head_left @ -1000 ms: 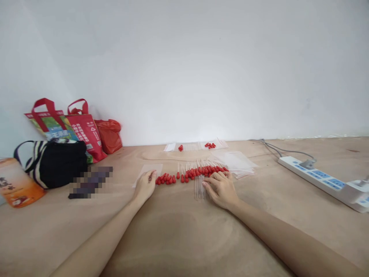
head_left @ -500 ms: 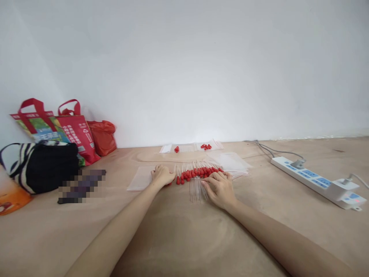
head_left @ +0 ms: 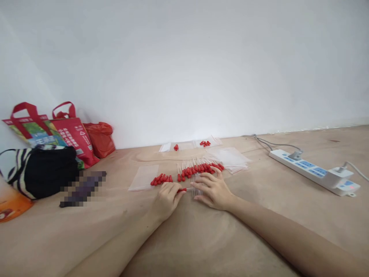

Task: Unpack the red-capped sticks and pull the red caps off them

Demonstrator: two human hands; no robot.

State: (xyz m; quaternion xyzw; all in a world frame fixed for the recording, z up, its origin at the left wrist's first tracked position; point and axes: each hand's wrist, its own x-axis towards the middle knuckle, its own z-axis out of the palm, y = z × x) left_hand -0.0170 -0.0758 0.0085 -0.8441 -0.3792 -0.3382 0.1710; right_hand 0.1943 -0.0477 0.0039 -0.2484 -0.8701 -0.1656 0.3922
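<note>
My left hand (head_left: 167, 200) is closed in a pinch on a red rubber bulb (head_left: 182, 189). A thin clear tube (head_left: 189, 189) runs from that bulb towards my right hand. Bent over a group of clear tubes (head_left: 197, 191), my right hand (head_left: 211, 189) has its fingers and thumb around the tube's far end; the exact contact is partly hidden. Just beyond my hands lies a row of red bulbs (head_left: 198, 168) with thin pale stems pointing to the wall. A smaller cluster of red bulbs (head_left: 161, 179) lies left, by a clear plastic bag (head_left: 143, 177).
Flat clear bags (head_left: 230, 157) lie stacked behind the row. Against the wall, other bags (head_left: 188, 145) carry a few red bulbs. A power strip (head_left: 314, 169) with cables is at right. Carrier bags (head_left: 73, 134), a black bag (head_left: 49, 169) and a blurred dark object (head_left: 83, 188) occupy the left.
My left hand went to the left cluster of bulbs, then came nearer and right with a red bulb pinched. My right hand has stayed by the clear tubes, its fingers shifting over them.
</note>
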